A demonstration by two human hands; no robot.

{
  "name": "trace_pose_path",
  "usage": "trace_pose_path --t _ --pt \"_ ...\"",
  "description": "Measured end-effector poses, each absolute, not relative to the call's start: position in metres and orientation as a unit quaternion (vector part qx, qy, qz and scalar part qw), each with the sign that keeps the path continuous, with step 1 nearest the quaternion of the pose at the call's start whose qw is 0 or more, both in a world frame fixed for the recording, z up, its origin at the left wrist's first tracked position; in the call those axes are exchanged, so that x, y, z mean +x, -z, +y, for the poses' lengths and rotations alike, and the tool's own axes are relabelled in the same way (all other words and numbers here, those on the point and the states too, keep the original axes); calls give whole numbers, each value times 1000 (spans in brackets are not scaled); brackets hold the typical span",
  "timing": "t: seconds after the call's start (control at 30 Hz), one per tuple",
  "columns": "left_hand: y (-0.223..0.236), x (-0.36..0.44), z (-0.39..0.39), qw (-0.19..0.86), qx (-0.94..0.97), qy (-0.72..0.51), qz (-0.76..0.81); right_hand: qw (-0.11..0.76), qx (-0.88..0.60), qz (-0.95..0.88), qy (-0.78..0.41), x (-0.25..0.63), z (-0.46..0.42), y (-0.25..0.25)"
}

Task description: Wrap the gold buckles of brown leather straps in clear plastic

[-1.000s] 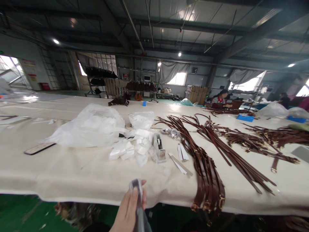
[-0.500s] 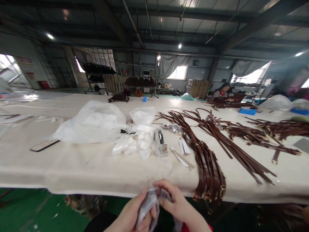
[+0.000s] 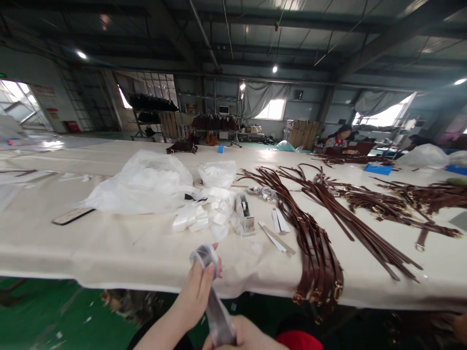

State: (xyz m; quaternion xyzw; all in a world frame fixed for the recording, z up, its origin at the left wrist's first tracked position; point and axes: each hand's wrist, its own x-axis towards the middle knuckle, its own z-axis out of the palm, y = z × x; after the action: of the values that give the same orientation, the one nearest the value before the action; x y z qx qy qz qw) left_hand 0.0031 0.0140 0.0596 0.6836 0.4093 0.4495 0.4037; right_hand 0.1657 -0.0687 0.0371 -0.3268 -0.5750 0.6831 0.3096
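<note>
A strap wrapped in greyish clear plastic (image 3: pixel 221 316) runs between my two hands over the table's front edge. My left hand (image 3: pixel 199 282) is closed around its upper end, which forms a loop. Lower down, at the bottom of the picture, my right hand (image 3: pixel 246 335) grips the wrapped length; its fingers are partly cut off by the frame. Beyond my hands lie white plastic strips (image 3: pixel 199 214) and a clear tape dispenser (image 3: pixel 246 216). Two small coils in clear plastic (image 3: pixel 268 194) rest behind the dispenser.
Brown leather straps with buckles (image 3: pixel 315 248) lie in bunches to the right, some over the edge. A big clear plastic bag (image 3: pixel 142 182) and a phone (image 3: pixel 73 216) are on the left. Paper strips (image 3: pixel 279 221) lie mid-table. A person (image 3: pixel 337 141) sits across.
My left hand has moved up and left with the looped end. My right hand has moved down, and the wrapped strap is now stretched between them.
</note>
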Motion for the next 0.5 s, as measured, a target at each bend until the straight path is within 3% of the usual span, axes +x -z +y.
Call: trace_pose_path --t 0.1,0.27,0.33,0.43,0.5 --pt "-27 1 15 212 815 -372 390 354 -384 -532 -666 179 -65 -42" --pt "-21 7 -3 170 893 -215 358 369 -529 -572 -507 216 -46 -43" --pt "-28 11 -8 290 864 -167 377 365 -555 -599 -447 230 -41 -45" --pt "-30 17 -5 652 674 -45 343 364 -575 -632 -371 242 -39 -45" --pt "-25 18 1 827 492 -23 270 338 -548 -667 -375 240 -42 -39"
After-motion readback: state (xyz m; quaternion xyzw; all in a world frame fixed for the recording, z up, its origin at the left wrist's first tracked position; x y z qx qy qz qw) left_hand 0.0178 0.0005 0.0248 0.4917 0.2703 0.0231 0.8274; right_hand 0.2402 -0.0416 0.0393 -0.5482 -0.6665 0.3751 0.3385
